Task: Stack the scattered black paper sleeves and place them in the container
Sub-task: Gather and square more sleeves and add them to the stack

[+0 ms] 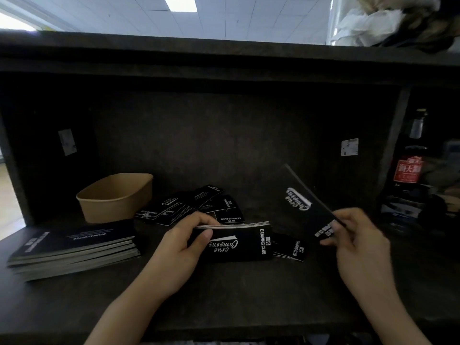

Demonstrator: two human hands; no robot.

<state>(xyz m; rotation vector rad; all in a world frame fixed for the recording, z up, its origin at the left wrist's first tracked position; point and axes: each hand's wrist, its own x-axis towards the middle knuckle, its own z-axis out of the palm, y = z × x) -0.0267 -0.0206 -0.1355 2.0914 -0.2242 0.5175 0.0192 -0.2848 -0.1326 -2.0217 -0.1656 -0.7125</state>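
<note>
Beside the brown container, left hand grips a sleeve stack, right hand pinches one sleeve.

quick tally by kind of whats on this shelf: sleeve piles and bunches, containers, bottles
Sleeve piles or bunches: 5 (left stack, scattered heap, bunch in left hand, sleeve in right hand, small pile)
Kraft containers: 1
Bottles: 1
Total: 7
</note>
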